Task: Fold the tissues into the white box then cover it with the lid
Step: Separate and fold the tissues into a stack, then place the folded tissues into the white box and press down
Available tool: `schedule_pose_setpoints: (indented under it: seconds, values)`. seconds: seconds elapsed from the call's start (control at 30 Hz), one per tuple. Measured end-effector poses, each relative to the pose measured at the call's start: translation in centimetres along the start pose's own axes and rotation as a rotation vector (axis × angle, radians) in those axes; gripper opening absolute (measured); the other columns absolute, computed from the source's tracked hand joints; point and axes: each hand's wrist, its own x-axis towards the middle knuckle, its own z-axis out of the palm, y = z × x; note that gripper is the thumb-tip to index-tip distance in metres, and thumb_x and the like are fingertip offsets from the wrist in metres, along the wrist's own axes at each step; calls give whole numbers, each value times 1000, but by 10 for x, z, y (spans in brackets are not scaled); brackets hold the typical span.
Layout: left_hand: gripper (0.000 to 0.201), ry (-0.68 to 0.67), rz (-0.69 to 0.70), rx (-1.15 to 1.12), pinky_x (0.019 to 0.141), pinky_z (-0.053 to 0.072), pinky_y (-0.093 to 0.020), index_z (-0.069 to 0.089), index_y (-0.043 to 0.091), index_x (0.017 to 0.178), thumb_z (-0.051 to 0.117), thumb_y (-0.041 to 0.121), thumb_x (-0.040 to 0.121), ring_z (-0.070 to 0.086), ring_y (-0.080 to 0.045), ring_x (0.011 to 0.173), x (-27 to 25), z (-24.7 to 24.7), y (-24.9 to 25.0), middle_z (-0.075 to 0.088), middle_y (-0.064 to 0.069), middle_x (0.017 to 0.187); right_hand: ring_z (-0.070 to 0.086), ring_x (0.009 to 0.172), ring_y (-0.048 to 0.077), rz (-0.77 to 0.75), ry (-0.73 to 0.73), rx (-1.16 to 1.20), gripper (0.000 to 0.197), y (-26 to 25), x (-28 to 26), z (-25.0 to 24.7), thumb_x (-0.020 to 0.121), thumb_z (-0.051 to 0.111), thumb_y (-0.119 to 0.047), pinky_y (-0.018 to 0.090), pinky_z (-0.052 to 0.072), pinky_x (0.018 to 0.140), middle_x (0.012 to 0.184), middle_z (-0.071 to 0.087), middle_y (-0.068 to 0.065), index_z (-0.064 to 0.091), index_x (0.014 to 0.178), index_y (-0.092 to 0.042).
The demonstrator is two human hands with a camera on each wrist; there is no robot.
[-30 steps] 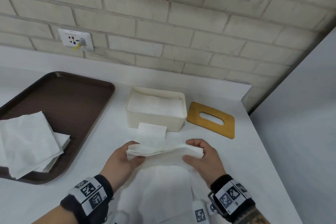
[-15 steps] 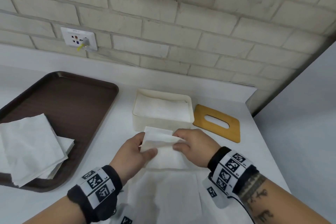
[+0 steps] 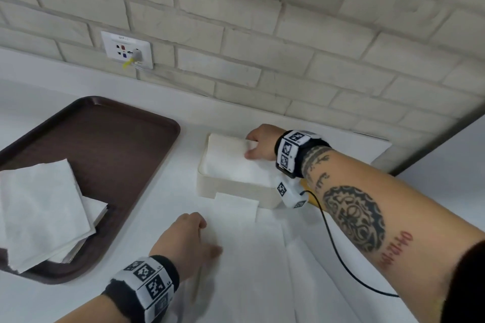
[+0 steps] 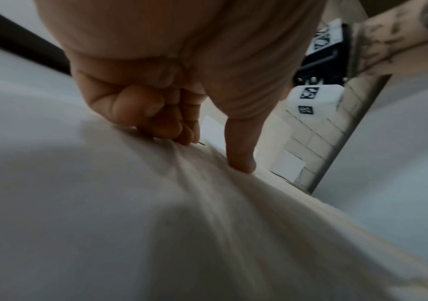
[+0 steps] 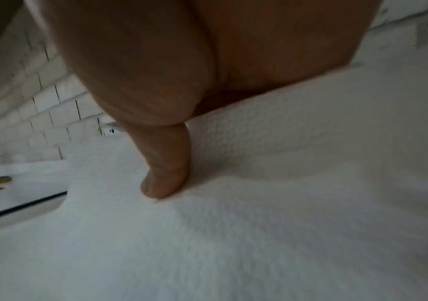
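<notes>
The white box (image 3: 236, 191) stands on the counter near the wall, filled with tissue. My right hand (image 3: 250, 145) is over its right end and holds a folded tissue (image 3: 228, 160) lying on top, thumb (image 5: 166, 183) pressing down on it. My left hand (image 3: 207, 236) rests on a flat tissue sheet (image 3: 249, 257) in front of the box; its curled fingers (image 4: 171, 130) and thumb pinch the sheet, which wrinkles between them. Only a sliver of the wooden lid (image 3: 312, 202) shows behind my right wrist. A small tissue piece (image 3: 236, 204) lies against the box front.
A brown tray (image 3: 118, 139) at the left holds a stack of unfolded tissues (image 3: 44, 207). A wall socket (image 3: 127, 50) with a plug sits on the brick wall behind. The counter ends just right of the box, at a corner (image 3: 385, 144).
Both hands were folding one tissue in front of the box. My right hand has since carried it forward onto the box, and my left hand has dropped back onto the flat sheet.
</notes>
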Motion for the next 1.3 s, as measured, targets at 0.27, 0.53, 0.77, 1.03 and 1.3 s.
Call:
schedule_pose_setpoints:
  seconds: [0.27,0.53,0.77,1.03,1.3]
  values:
    - [26,-35,36,68,60,35,-18,52,28,78,76,38,81,52,-6,77,1,-3,8,54,9,93,61,112,28,20,-85,-91,55,-2,21,11,86,71,-44,29,46,86,124,62,6,60,130,-13]
    - [20,41,41,-6,58,38,-19,58,23,73,67,34,88,57,-9,73,0,-1,5,63,6,81,59,115,24,58,75,-17,32,5,-24,21,98,53,-32,34,47,101,130,63,3,63,126,-22]
    - [15,103,57,-23,60,38,-20,59,25,80,68,33,89,54,-7,76,0,0,-1,59,8,89,15,152,29,4,-129,128,59,-26,-26,59,101,15,-60,46,15,123,166,11,5,26,154,-37]
    - [22,134,70,-50,56,40,-24,55,22,74,64,29,93,58,-14,68,2,0,5,64,6,74,18,150,35,45,-182,118,70,-46,-31,65,96,6,-67,49,18,121,166,16,-1,25,155,-34]
    - [21,173,66,-416,56,38,-31,49,9,72,63,13,87,48,-22,60,-9,-18,-9,55,1,63,48,120,14,124,514,619,21,-12,-121,115,100,51,-21,25,38,103,119,57,-7,68,112,-22]
